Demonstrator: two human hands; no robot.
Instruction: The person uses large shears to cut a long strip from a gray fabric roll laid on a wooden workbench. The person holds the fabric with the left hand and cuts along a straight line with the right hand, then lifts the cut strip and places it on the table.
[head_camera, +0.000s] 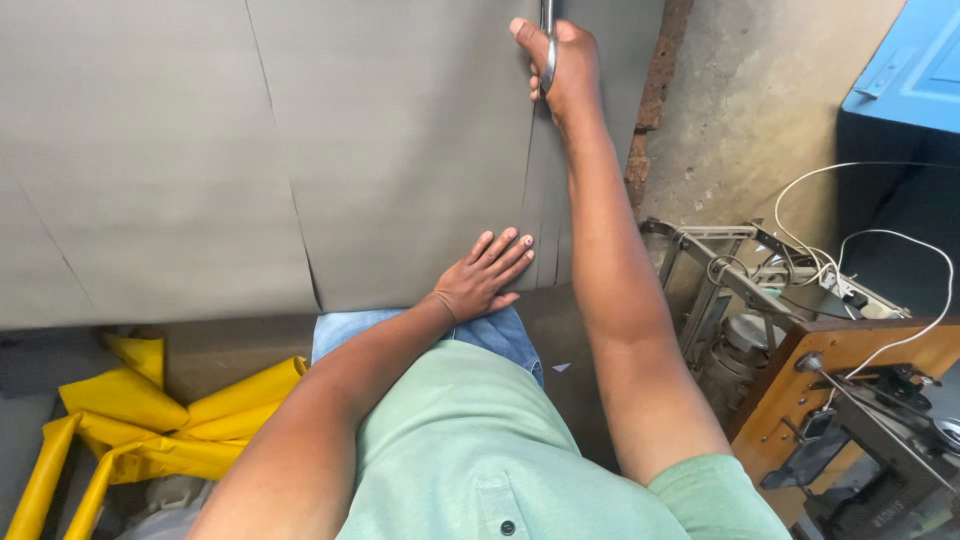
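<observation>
Left hand (487, 273) lies flat and open, pinning the grey sheet (300, 150) taut near the cut. Right hand (562, 65) is clenched round metal scissors (548, 50) farther up the slit.

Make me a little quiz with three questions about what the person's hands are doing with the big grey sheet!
1. True or false: the left hand lies flat on the grey sheet.
2. What does the right hand grip? A) metal scissors B) a paintbrush C) a cup
3. Fill in: the folded material on the floor at the lower left is coloured ____.

Key:
1. True. The fingers are spread on the sheet, beside the cut line.
2. A. The scissors are far up the sheet, at the end of the cut.
3. Yellow.
</observation>
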